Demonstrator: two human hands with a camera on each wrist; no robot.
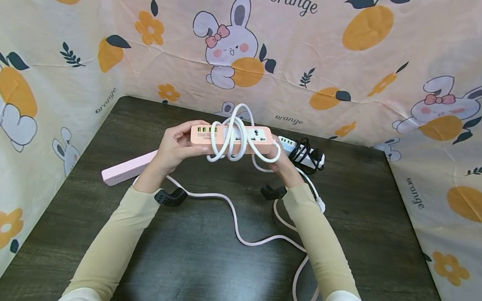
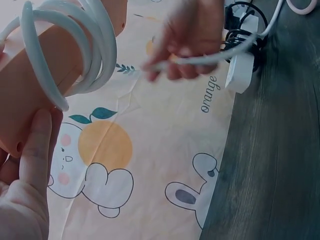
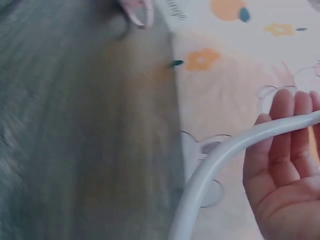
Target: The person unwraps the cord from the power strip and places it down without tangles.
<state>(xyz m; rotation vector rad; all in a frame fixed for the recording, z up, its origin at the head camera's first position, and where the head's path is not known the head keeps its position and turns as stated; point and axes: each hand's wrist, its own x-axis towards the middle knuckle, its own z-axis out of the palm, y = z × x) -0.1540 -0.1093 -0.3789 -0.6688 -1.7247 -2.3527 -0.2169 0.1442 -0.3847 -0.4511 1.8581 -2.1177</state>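
Between both hands, raised above the table, is a peach power strip [image 1: 200, 140] with a white cord [image 3: 220, 155] looped several times around its middle. My left hand [image 1: 173, 147] grips its left end, thumb in front. At the right end my right hand [image 1: 283, 166] is partly hidden behind the strip and the loops. The left wrist view shows the right hand [image 2: 192, 42], blurred, pinching a length of the cord. In the right wrist view, the cord runs across the curled fingers of the right hand [image 3: 282, 175].
A pink power strip [image 1: 127, 168] lies on the left of the dark table [image 1: 210, 276], and a pale cord [image 1: 231, 209] winds across to the right. Behind the right hand sits a white power strip [image 1: 286, 144] wrapped in black cord [image 1: 304, 151]. Printed cloth [image 1: 155, 59] hangs around.
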